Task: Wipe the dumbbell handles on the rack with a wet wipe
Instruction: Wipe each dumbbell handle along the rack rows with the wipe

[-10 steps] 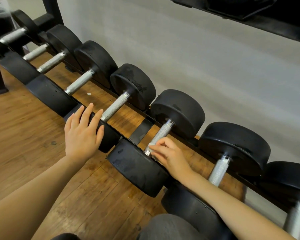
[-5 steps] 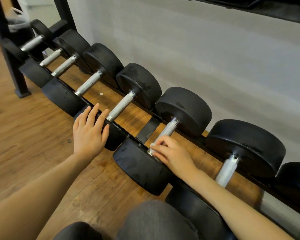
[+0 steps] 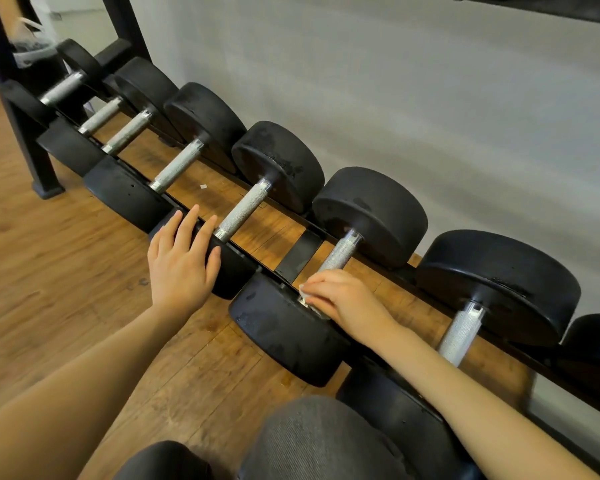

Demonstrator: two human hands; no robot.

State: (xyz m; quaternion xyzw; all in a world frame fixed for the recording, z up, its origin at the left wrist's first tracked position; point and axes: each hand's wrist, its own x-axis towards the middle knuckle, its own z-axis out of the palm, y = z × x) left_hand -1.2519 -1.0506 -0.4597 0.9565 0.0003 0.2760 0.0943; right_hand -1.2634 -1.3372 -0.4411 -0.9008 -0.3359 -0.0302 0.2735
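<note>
The right hand [image 3: 347, 301] is curled over the near end of a knurled handle [image 3: 340, 256], pressing a white wet wipe [image 3: 303, 292] against the metal where it meets the near weight head [image 3: 284, 327]. Only a small corner of the wipe shows past the fingertips, so how much of it wraps round the bar is not clear. The left hand [image 3: 181, 261] lies flat, fingers straight and slightly spread, resting on the near head of the neighbouring dumbbell [image 3: 229, 268] to the left; it holds nothing and looks like a brace.

The rack [image 3: 302, 258] carries a row of dumbbells running from far left to the right edge of the view, each with its handle spanning the gap between the 2 rails. At least 7 handles are visible: 4 to the left of the one being wiped, then that one, then another handle [image 3: 461, 336] to its right, and a dark head beyond that at the frame's edge.

As a judgement, the task is in mid-course: 1 handle is under the wipe, with contact at its near end and the far stretch of knurling exposed and bare. None of the other handles shows a sheen or streak that would mark it as already cleaned, so it cannot be told which side of the row is finished. Dark wet-looking spots on the near head under the right hand hint at moisture from the wipe, though they may simply be wear.
</note>
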